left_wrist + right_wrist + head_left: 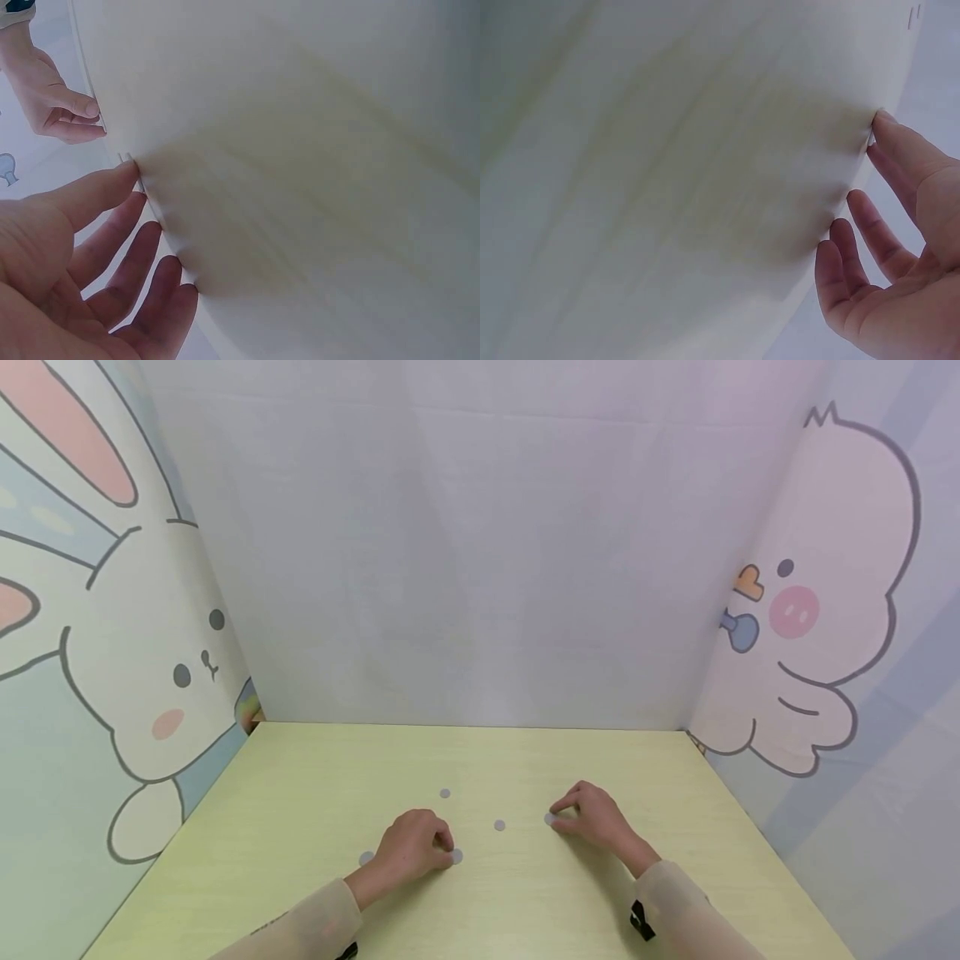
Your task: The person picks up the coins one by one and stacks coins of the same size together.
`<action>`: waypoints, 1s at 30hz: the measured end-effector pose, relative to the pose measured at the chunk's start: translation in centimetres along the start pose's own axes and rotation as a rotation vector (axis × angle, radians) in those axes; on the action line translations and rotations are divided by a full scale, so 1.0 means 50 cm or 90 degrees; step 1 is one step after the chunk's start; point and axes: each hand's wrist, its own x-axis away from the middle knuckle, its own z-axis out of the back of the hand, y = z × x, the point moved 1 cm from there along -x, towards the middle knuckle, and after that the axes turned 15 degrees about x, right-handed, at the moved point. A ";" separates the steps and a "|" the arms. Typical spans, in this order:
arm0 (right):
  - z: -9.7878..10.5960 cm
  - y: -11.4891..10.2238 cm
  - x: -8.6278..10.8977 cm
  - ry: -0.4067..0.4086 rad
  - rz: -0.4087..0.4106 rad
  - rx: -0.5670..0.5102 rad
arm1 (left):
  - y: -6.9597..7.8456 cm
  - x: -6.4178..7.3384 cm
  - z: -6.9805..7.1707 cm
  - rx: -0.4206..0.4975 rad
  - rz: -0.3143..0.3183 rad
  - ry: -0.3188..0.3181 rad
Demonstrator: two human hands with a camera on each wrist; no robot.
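Small flat grey discs lie on a pale yellow table (360,768). My left hand (416,843) is low over the tabletop, with thumb and forefinger on the sides of one grey disc (457,856). In the left wrist view that disc (140,180) shows as a thin edge between the two fingertips; the other fingertips touch the table. To the right, my right hand (596,817) pinches another grey disc (550,819) by its edges with thumb and forefinger. Its remaining fingertips rest at the surface in the right wrist view.
Three more discs lie flat: one (445,793) farther back, one (499,825) between the hands, and one (366,858) partly behind the left wrist. A plain pale curtain (480,568) rises at the table's back edge, with cartoon-printed cloth (150,693) along both sides.
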 end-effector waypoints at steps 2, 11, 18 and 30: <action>-0.002 0.001 0.000 -0.002 -0.003 0.000 | 0.000 0.000 0.000 -0.001 0.001 0.001; -0.004 0.002 0.000 -0.002 0.006 0.000 | 0.000 0.001 0.000 -0.006 -0.005 0.004; 0.001 0.001 0.000 -0.001 0.016 -0.004 | 0.001 0.001 0.000 -0.002 -0.010 0.002; 0.007 0.000 -0.006 -0.007 0.056 0.001 | 0.001 0.000 0.000 0.006 -0.006 -0.003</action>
